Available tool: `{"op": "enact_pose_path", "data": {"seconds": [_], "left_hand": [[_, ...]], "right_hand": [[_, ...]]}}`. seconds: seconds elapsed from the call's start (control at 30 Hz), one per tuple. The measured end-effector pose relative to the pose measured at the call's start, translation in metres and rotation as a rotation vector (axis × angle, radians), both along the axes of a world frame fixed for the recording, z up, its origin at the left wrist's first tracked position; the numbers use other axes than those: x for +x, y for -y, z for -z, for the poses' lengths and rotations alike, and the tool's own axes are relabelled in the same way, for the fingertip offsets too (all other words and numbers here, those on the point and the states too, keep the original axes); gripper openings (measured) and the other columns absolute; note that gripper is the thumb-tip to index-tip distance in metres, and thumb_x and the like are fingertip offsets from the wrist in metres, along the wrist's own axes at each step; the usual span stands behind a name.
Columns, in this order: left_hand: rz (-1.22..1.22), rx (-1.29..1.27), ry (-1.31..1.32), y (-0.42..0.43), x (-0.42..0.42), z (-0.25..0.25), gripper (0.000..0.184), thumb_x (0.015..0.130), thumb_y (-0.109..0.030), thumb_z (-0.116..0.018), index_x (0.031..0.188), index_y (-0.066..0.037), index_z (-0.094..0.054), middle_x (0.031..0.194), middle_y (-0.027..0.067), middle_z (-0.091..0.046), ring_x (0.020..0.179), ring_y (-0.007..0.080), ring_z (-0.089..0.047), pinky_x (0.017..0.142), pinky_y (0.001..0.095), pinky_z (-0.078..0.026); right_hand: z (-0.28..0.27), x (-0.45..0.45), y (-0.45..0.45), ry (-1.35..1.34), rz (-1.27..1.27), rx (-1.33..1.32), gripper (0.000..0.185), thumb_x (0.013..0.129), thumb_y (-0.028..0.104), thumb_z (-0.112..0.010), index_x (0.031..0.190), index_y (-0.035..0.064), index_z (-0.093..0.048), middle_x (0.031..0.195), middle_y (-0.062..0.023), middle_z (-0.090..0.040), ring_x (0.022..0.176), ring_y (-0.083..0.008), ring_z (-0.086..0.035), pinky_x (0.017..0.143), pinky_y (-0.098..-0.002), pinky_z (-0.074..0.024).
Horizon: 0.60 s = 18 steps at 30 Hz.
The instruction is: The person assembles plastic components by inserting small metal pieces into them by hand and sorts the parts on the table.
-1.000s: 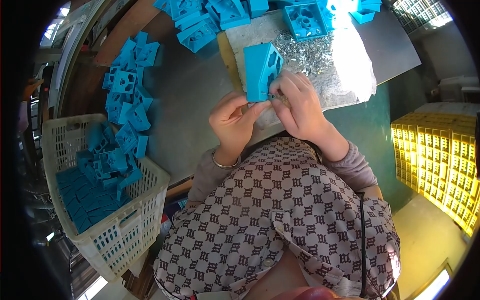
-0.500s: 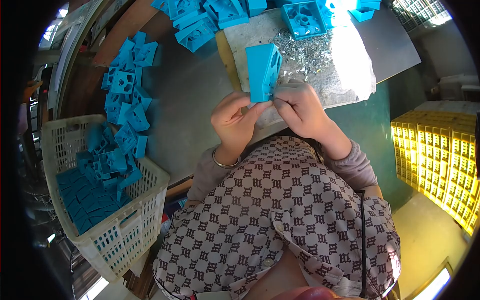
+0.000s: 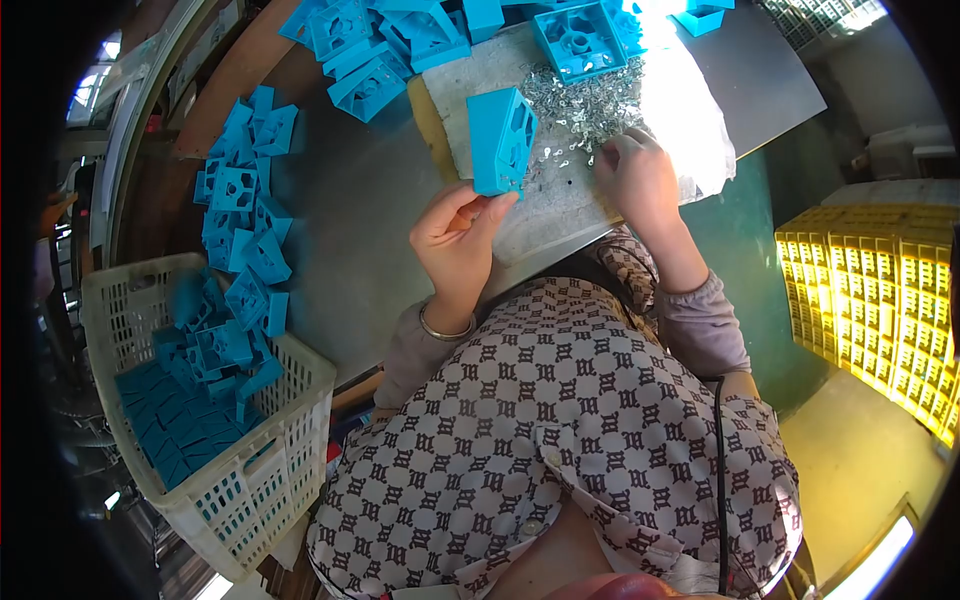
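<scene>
Showing its holed side, the held turquoise piece (image 3: 499, 143)

Here's the left hand (image 3: 455, 238), raised just inside the table's (image 3: 345, 250) near edge, thumb and fingers pinched together, thumb pointing forward, the sleeved forearm tucked close to the torso. And over to the right hand (image 3: 638, 180): farther along that near edge, back of the hand up, fingers curled and reaching down, tips partly hidden, forearm slanting back. Hands clearly apart!
</scene>
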<state>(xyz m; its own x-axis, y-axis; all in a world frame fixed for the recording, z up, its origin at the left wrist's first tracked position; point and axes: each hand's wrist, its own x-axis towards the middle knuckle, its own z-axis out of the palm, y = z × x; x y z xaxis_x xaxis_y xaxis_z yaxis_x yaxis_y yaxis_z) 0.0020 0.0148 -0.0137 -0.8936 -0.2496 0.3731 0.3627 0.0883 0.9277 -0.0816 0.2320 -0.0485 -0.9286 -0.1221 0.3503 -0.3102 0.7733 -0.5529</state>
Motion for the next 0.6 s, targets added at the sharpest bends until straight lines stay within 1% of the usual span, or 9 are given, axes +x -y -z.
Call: {"op": "enact_pose_path", "data": {"seconds": [0.03,0.07,0.17,0.23,0.27,0.33,0.43,0.53,0.6], "left_hand": [[0.008,0.054,-0.008,-0.002,-0.001,0.001,0.02,0.085,0.008,-0.079,0.104,0.007,-0.073,0.098,0.0092,-0.072,0.084,0.0116,-0.068,0.072,0.0231,-0.054],[0.016,0.109,-0.015,-0.003,-0.002,0.003,0.02,0.085,0.008,-0.079,0.105,0.008,-0.073,0.098,0.0092,-0.072,0.085,0.0118,-0.068,0.072,0.0231,-0.054],[-0.001,0.131,0.017,0.0,0.0,0.008,0.02,0.087,0.007,-0.077,0.106,0.007,-0.072,0.099,0.0096,-0.072,0.087,0.0126,-0.069,0.074,0.0239,-0.055],[0.012,0.171,0.028,0.001,0.001,0.009,0.017,0.09,0.003,-0.076,0.106,0.007,-0.072,0.098,0.0101,-0.073,0.086,0.0135,-0.069,0.077,0.0259,-0.055],[0.017,0.192,0.033,0.001,0.001,0.01,0.016,0.091,0.002,-0.075,0.106,0.007,-0.072,0.098,0.0104,-0.073,0.086,0.014,-0.069,0.078,0.0269,-0.055],[0.058,0.341,0.073,0.002,0.002,0.011,0.015,0.094,-0.002,-0.073,0.105,0.007,-0.072,0.098,0.0108,-0.073,0.086,0.0153,-0.069,0.08,0.0296,-0.056],[0.105,0.488,0.114,0.0,0.001,0.009,0.014,0.096,-0.005,-0.07,0.105,0.007,-0.072,0.1,0.0113,-0.074,0.085,0.0167,-0.069,0.083,0.0328,-0.057],[0.159,0.581,0.155,-0.003,0.001,0.006,0.013,0.097,-0.004,-0.069,0.105,0.006,-0.072,0.102,0.0119,-0.075,0.088,0.0178,-0.07,0.085,0.0344,-0.057],[0.198,0.623,0.173,-0.007,0.0,0.004,0.012,0.096,-0.003,-0.068,0.105,0.005,-0.073,0.103,0.0121,-0.075,0.091,0.0184,-0.07,0.087,0.0349,-0.057]], "right_hand": [[0.0,-0.001,0.003,-0.015,0.013,0.022,0.009,0.081,0.009,-0.071,0.082,-0.0005,-0.072,0.084,-0.0144,-0.069,0.076,-0.0335,-0.069,0.071,-0.0422,-0.0569],[0.0,-0.002,0.005,-0.034,0.011,0.058,0.009,0.081,0.008,-0.071,0.081,-0.0003,-0.072,0.084,-0.0143,-0.068,0.076,-0.0336,-0.069,0.071,-0.0428,-0.0568],[0.003,-0.005,0.01,-0.073,0.011,0.15,0.008,0.079,0.008,-0.07,0.077,0.0003,-0.07,0.083,-0.0142,-0.067,0.077,-0.0344,-0.068,0.071,-0.0444,-0.0566],[0.006,-0.006,0.014,-0.075,0.024,0.185,0.008,0.078,0.008,-0.07,0.075,0.0007,-0.069,0.083,-0.014,-0.067,0.077,-0.0353,-0.068,0.072,-0.0454,-0.0564],[0.006,-0.006,0.013,-0.065,0.019,0.163,0.008,0.078,0.008,-0.07,0.077,0.0005,-0.069,0.083,-0.0139,-0.067,0.077,-0.0342,-0.068,0.071,-0.0442,-0.0564],[0.003,-0.008,0.011,-0.049,0.007,0.12,0.008,0.078,0.008,-0.071,0.079,0.0002,-0.071,0.083,-0.0138,-0.068,0.076,-0.0319,-0.069,0.07,-0.0417,-0.0563],[-0.015,0.002,0.012,0.034,-0.135,-0.206,0.009,0.078,0.004,-0.074,0.085,-0.0009,-0.072,0.082,-0.0111,-0.069,0.074,-0.0236,-0.069,0.068,-0.0338,-0.0551],[-0.042,0.016,0.028,0.032,-0.35,-0.542,0.007,0.077,0.0,-0.076,0.083,0.0002,-0.073,0.081,-0.0091,-0.07,0.07,-0.0202,-0.07,0.063,-0.0308,-0.0551],[-0.052,0.024,0.036,0.087,-0.432,-0.666,0.008,0.078,-0.003,-0.077,0.085,-0.0013,-0.073,0.082,-0.0071,-0.069,0.072,-0.0155,-0.066,0.067,-0.0278,-0.0528]]}}
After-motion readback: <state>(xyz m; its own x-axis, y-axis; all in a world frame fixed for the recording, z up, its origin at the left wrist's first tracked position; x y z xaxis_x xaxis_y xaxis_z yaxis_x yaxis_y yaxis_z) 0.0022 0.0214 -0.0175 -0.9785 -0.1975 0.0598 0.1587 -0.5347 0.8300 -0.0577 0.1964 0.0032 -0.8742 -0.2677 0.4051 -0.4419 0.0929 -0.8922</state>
